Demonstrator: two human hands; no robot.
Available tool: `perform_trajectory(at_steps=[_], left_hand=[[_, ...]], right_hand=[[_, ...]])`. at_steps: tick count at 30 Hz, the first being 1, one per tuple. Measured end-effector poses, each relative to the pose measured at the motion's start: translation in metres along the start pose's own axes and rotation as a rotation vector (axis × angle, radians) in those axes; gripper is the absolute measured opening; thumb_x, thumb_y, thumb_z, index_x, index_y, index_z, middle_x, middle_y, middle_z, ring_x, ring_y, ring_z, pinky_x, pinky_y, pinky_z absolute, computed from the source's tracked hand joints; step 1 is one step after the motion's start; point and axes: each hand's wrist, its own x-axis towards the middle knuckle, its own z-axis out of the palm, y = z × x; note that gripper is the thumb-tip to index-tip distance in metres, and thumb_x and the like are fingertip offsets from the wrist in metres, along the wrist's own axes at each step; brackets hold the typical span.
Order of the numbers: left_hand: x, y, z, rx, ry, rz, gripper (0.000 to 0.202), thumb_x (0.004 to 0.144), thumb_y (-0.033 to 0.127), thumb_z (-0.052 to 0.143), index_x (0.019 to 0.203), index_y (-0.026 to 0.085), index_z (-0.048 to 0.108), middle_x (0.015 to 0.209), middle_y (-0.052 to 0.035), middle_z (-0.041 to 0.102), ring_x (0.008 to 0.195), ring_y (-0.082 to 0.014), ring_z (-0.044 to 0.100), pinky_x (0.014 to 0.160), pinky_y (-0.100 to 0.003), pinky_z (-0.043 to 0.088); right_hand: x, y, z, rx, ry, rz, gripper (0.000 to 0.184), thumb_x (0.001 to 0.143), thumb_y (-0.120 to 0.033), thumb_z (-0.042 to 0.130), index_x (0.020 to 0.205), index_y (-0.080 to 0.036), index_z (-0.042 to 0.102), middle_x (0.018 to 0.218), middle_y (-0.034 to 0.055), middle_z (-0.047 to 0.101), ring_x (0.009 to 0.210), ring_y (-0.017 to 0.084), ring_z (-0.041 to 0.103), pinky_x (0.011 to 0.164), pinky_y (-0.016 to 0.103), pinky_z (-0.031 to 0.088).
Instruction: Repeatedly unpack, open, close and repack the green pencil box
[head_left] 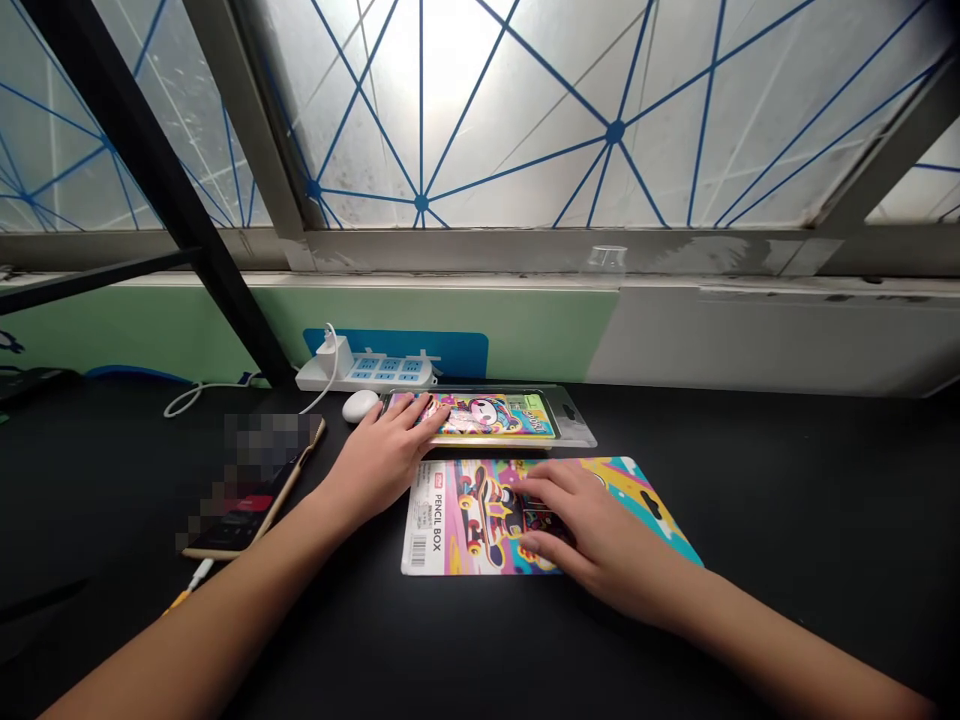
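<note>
A colourful pencil box (502, 414) lies in a clear plastic tray (574, 425) near the back of the black table. My left hand (386, 450) rests on the left end of that box, fingers spread out. In front of it lies a bright printed backing card (427, 520) marked "PENCIL BOX", with a skateboard picture and a hang hole at its right end. My right hand (592, 530) is laid over the middle of this card, fingers apart and thumb stretched out. It covers part of the print.
Left of the card, a phone (244, 520) with a cable lies tilted on the table (810, 520). A white power strip (367, 372) with a plugged-in charger stands along the wall, beside a small white rounded object (361, 406). A black slanted post (172, 210) rises at left.
</note>
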Motion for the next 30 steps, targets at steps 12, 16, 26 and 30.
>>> perform_trajectory(at_steps=[12,16,26,30], left_hand=[[0.001,-0.006,-0.005,-0.007,-0.058,0.007,0.049,0.107,0.030,0.041,0.155,0.025,0.047,0.160,-0.0150,0.045,0.148,-0.0387,0.042,0.114,-0.057,0.038],[0.001,-0.005,-0.006,-0.021,-0.067,0.006,0.048,0.107,0.031,0.039,0.155,0.029,0.047,0.160,-0.0129,0.046,0.148,-0.0385,0.041,0.113,-0.057,0.040],[-0.005,-0.008,0.002,0.007,-0.097,0.046,0.054,0.106,0.024,0.036,0.158,0.037,0.040,0.165,-0.0099,0.038,0.151,-0.0383,0.036,0.115,-0.058,0.038],[-0.007,-0.009,0.001,0.004,-0.094,0.093,0.056,0.104,0.020,0.039,0.157,0.038,0.041,0.165,-0.0092,0.038,0.150,-0.0382,0.038,0.116,-0.059,0.038]], right_hand=[[0.006,0.019,0.010,-0.267,0.133,0.146,0.029,0.101,-0.050,0.048,0.097,-0.022,0.057,0.096,0.0100,0.063,0.086,0.028,0.058,0.077,0.047,0.046],[0.009,0.013,0.010,-0.278,0.135,0.089,0.029,0.101,-0.046,0.050,0.082,-0.024,0.048,0.087,0.0072,0.060,0.079,0.026,0.055,0.071,0.041,0.044],[-0.007,-0.010,-0.016,-0.060,0.073,0.117,0.031,0.099,-0.052,0.049,0.086,-0.025,0.053,0.056,-0.0040,0.055,0.050,0.016,0.048,0.052,0.030,0.029],[-0.009,0.037,-0.056,0.120,0.041,0.355,0.052,0.095,-0.068,0.048,0.069,-0.023,0.051,0.062,-0.0015,0.058,0.057,0.015,0.050,0.052,0.028,0.033]])
